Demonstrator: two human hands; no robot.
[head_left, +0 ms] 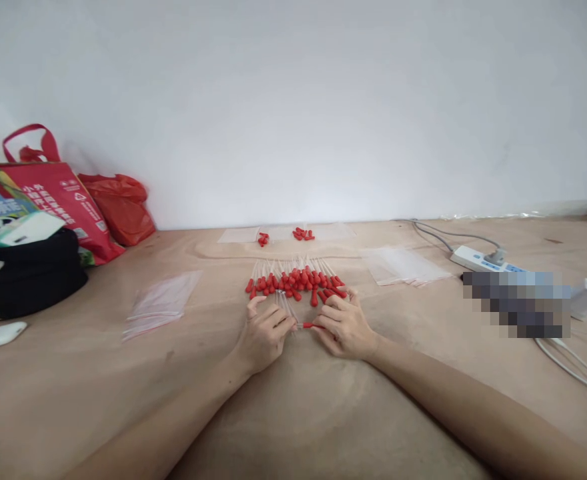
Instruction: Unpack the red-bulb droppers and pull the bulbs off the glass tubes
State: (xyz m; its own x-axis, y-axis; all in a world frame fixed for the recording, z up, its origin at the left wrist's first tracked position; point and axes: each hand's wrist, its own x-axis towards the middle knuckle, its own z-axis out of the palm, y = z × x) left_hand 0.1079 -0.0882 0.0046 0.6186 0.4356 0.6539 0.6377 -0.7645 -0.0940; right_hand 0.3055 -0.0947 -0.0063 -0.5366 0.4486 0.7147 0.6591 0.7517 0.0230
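Note:
My left hand (266, 333) and my right hand (343, 325) rest close together on a tan table (293, 413). Between their fingertips lies one dropper with a red bulb (312, 325) and a thin clear tube; both hands pinch it. The left fingers also curl over a few clear tubes (286, 303). Just beyond the hands lies a row of several red-bulbed droppers (296, 280). Farther back, small groups of red bulbs (303, 234) lie on clear bags by the wall.
Clear zip bags lie at the left (161, 303) and the right (403, 265). A red tote (58, 193), a red plastic bag (123, 207) and a black bag (23, 273) stand at far left. A white power strip (483, 259) with cables is at right.

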